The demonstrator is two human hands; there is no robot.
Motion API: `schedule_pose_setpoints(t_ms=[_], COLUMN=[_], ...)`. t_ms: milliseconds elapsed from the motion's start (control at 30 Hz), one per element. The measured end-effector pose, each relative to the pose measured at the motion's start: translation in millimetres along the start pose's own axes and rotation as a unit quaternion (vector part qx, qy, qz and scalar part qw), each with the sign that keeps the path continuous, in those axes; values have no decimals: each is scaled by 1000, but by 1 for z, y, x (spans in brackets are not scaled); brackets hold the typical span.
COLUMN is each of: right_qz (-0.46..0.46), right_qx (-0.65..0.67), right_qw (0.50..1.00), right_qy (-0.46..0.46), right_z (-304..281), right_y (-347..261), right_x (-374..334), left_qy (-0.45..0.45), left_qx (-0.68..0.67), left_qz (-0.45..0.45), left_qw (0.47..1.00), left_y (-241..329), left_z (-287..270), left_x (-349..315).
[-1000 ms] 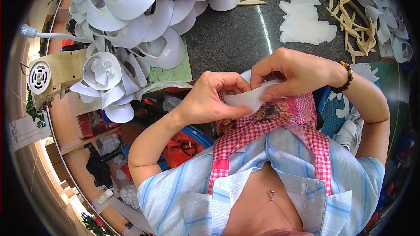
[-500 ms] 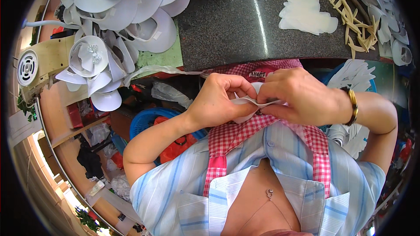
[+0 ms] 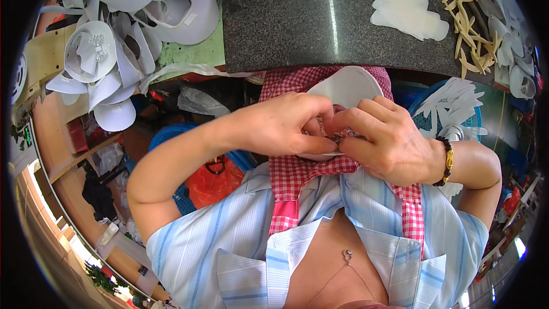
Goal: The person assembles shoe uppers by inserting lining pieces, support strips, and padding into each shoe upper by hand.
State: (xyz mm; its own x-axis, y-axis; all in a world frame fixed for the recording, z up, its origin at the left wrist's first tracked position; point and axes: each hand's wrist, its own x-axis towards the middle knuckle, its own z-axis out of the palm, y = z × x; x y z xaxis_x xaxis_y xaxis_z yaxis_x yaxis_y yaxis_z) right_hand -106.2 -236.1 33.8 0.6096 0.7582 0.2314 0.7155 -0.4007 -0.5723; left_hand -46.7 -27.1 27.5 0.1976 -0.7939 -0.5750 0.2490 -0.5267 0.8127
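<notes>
White foam visor piece (image 3: pixel 345 87) sits right against the red checked apron (image 3: pixel 297 174), pinched at its near edge by both the left hand (image 3: pixel 286 123) and right hand (image 3: pixel 389 140). Keep fingertips close together, so the small trim stays aligned.

Dark stone worktop (image 3: pixel 297 23) with a light streak, green bench (image 3: pixel 189 54) beside it.

Foam piece (image 3: pixel 345 87) between hands, stone slab (image 3: pixel 320 17) beyond, visor pile (image 3: pixel 131 23) left.
</notes>
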Motion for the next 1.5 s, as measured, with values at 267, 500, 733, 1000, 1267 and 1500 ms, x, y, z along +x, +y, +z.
schedule_pose_setpoints(t_ms=[267,500,733,1000,1267,1500], right_qz=[41,86,131,189,292,251], right_qx=[114,90,189,173,383,284], right_qw=[993,992,969,956,865,919], right_qy=[-10,-34,-95,-145,-139,-108], right_z=[16,19,13,3,0,6], right_y=[15,16,22,36,43,38], right_x=[-4,-5,-4,0,10,11], left_qy=[-71,22,1,80,72,99], left_qx=[17,38,-23,-131,-78,-198], left_qz=[-24,13,-6,76,67,70], left_qw=[997,999,1000,985,992,973], left_y=[-14,-28,-24,-47,-44,-52], left_z=[-4,3,3,5,15,18], left_x=[21,26,33,28,12,10])
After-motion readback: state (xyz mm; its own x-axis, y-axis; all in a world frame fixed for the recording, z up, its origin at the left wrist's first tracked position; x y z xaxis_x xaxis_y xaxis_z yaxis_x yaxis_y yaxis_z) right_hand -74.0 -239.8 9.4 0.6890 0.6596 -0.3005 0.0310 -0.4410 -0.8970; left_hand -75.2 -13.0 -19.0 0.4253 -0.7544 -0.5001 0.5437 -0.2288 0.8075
